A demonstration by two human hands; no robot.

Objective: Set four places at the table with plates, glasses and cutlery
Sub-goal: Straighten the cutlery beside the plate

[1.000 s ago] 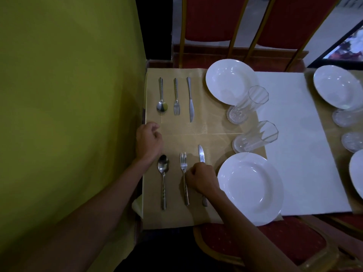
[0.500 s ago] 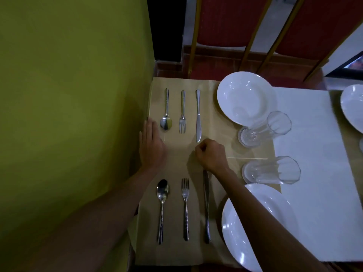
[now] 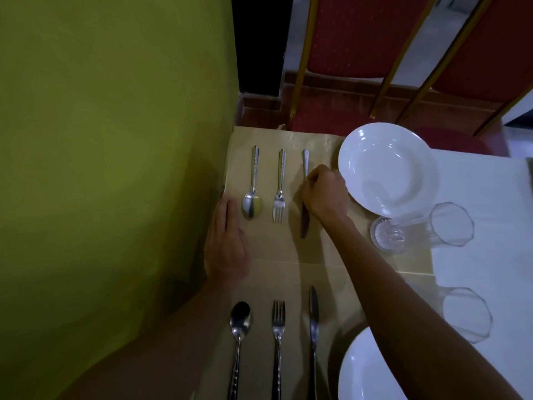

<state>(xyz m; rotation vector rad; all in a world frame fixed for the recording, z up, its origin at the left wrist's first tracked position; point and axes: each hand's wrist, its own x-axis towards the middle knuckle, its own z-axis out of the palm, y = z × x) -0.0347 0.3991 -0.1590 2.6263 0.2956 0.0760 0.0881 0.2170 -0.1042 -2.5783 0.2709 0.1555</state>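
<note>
Two place settings lie on a tan placemat (image 3: 271, 255). The far one has a spoon (image 3: 253, 197), a fork (image 3: 279, 192) and a knife (image 3: 305, 223) beside a white plate (image 3: 386, 168). My right hand (image 3: 324, 193) is curled over the middle of that far knife, fingers on its handle. My left hand (image 3: 227, 246) rests flat on the mat's left edge next to the far spoon. The near setting holds a spoon (image 3: 238, 336), a fork (image 3: 278, 342), a knife (image 3: 313, 327) and a white plate (image 3: 369, 370). Two clear glasses (image 3: 421, 229) (image 3: 464, 316) lie on their sides.
A yellow-green wall (image 3: 115, 168) runs right along the table's left edge. Red chairs with gold frames (image 3: 346, 67) stand behind the far side. A white cloth (image 3: 484, 269) covers the table to the right of the mat.
My right hand left the near knife and moved across to the far knife. My left hand slid forward along the mat's left edge and flattened. The view shifted forward.
</note>
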